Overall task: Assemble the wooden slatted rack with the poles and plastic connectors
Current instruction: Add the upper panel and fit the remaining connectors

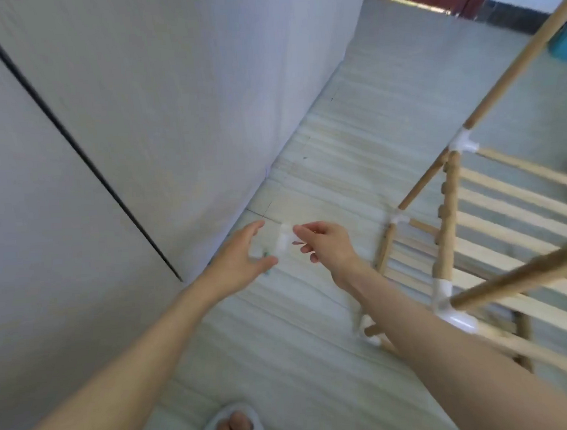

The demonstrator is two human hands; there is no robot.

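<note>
so the white connector (pixel 284 237) sits mid-frame on the floor, long axis roughly up-down, right between both loosely spread, empty hands, with the right hand (pixel 326 245) looking slightly nearer than the left hand (pixel 241 261).

My left hand (pixel 241 261) and right hand (pixel 324 245) reach toward a white connector (pixel 284 240) between them; rack (pixel 498 233) stands right.

We see the partly built wooden rack (pixel 497 220) at right, its pale slats lying level between brown poles (pixel 513 67) joined by white plastic connectors (pixel 461 143). A loose white connector (pixel 284 240), blurred, sits between our hands.
</note>
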